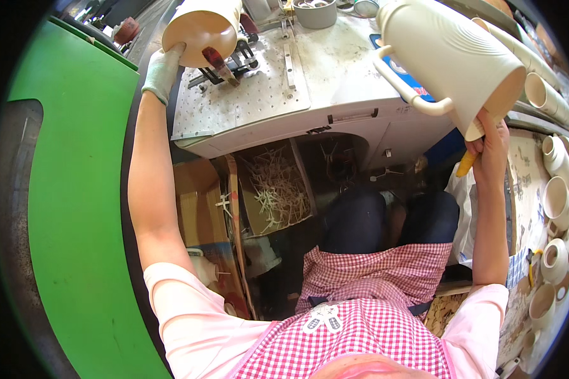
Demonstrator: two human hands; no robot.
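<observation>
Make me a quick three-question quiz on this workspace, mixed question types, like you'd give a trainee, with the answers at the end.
1. What does the right hand hold? A) a round grey bowl; B) a cream pitcher with a side handle; C) a glass bottle.

2. True or false: the open box of thin pale pieces sits lower than the bench top.

3. Fill in the blank: the hand in the pale glove, at the rim of a cream vessel, is the ____ one.

Key: 1. B. 2. True. 3. Left.

Arms (153, 170) forward — left hand (164, 69), right hand (490, 150) apart
</observation>
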